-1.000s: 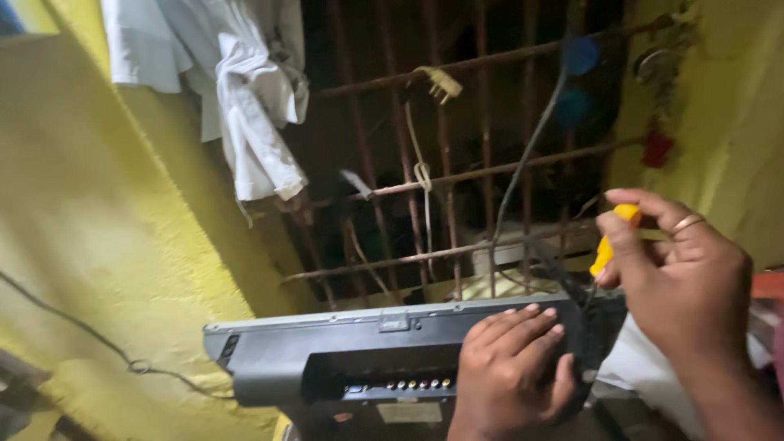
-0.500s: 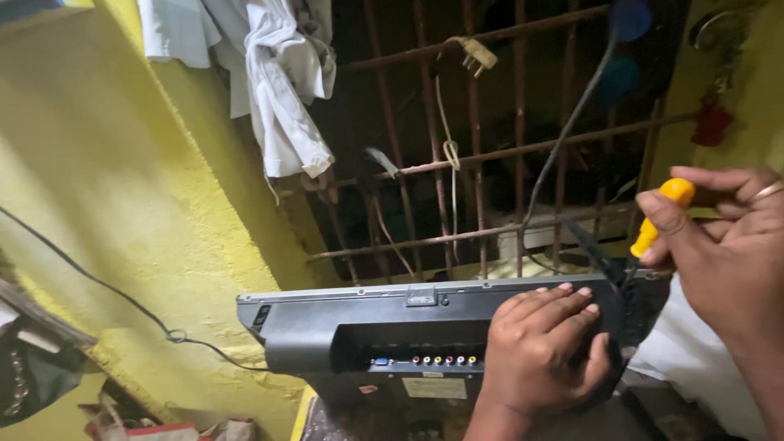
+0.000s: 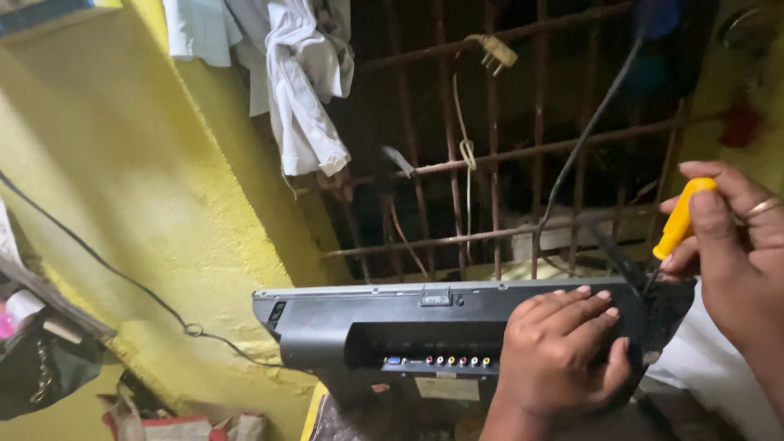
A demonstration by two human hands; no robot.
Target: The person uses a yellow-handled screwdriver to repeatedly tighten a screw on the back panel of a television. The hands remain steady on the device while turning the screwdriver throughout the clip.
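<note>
Fingers of the right hand [image 3: 739,253] clench a yellow-handled screwdriver [image 3: 679,220], its tip at the TV [image 3: 425,322] back panel's corner, at 3 o'clock. Left hand [image 3: 563,359] lies flat with fingers spread, pressing the panel, grasping nothing. That panel stands on edge before rusty window bars [image 3: 490,163] at 12 o'clock. Judging by this, the back cover is still on; unscrewing looks barely begun.

The screwdriver [image 3: 676,229] tip is perhaps hidden behind the dark set's [image 3: 408,322] corner.
</note>
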